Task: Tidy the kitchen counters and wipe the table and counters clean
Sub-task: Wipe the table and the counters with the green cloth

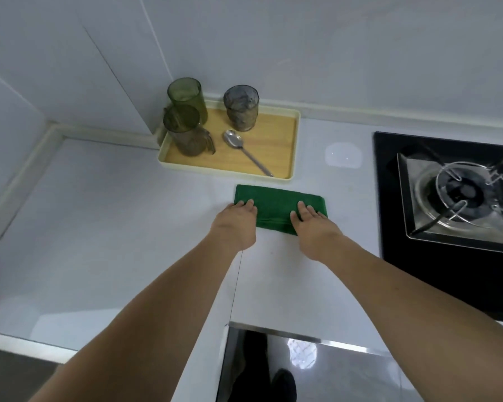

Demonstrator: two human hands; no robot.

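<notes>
A folded green cloth [276, 203] lies flat on the white counter [114, 227], just in front of a wooden tray. My left hand [237, 223] rests on the cloth's left end with its fingers straight. My right hand [312, 227] presses the cloth's right end, fingers straight too. Both arms reach forward from the bottom of the view.
The tray [295, 146] in the back corner holds two green cups [186, 97], a grey glass [241, 108] and a metal spoon [238, 143]. A black gas hob [453, 198] fills the right side. A small white pad [343, 155] lies between tray and hob.
</notes>
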